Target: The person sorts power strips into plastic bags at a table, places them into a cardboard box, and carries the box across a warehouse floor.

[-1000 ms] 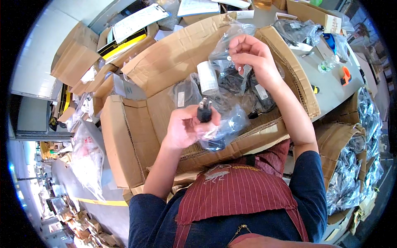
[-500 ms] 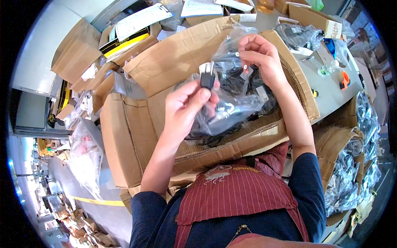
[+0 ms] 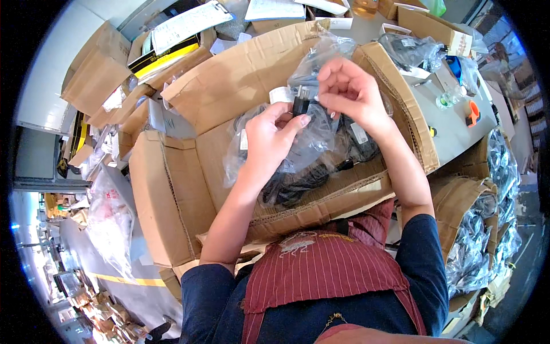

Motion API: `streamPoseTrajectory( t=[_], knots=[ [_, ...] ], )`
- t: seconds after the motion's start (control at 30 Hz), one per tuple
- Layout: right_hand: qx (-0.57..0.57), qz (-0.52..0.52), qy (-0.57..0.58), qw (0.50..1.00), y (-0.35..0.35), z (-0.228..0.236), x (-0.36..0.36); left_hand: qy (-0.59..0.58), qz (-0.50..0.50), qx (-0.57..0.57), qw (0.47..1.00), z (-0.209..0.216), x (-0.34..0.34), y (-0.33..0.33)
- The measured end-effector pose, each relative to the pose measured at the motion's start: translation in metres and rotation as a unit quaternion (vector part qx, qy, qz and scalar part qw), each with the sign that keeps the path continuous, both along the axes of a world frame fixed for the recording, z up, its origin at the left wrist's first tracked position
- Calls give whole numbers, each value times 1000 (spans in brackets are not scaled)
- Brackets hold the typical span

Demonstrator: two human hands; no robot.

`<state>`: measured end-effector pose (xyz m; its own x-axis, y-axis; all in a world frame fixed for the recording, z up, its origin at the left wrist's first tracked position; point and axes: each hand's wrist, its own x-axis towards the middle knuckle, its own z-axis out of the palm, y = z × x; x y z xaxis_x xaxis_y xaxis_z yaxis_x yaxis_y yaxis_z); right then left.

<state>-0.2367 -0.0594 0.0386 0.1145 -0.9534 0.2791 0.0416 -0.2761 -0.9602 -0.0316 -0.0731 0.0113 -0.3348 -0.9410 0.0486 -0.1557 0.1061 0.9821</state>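
Between the thumb and fingers of my left hand (image 3: 274, 133) is a black power plug (image 3: 301, 105), its metal prongs pointing up and away from me. A white label (image 3: 280, 94) shows just left of it. My right hand (image 3: 350, 94) hovers close to the right of the plug with curled fingers. Tiny white spots show at its thumb and a fingertip; I cannot make out what they are. Below both hands, clear plastic bags (image 3: 312, 146) with black cables (image 3: 301, 184) lie inside an open cardboard box (image 3: 215, 129).
On the grey table at right are an orange-handled tool (image 3: 472, 113) and a clear plastic bottle (image 3: 447, 100). A clipboard (image 3: 189, 26) tops boxes at the far left. Another carton (image 3: 461, 200) at right holds bagged goods. A large plastic bag (image 3: 112, 221) hangs at left.
The two hands have come nearer each other: my left hand has shifted right with the plug, my right hand lower and leftward. More black cable shows in the box.
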Motion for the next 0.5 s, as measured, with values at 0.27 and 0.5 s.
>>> streamPoseTrajectory(
  t=[0.27,0.5],
  knots=[
    [-93,-28,186,978,2,-3,14,86,-28,79,993,-11,3,-4],
    [-142,-45,225,963,3,-7,17,104,-23,99,989,-12,0,-3]
  ],
)
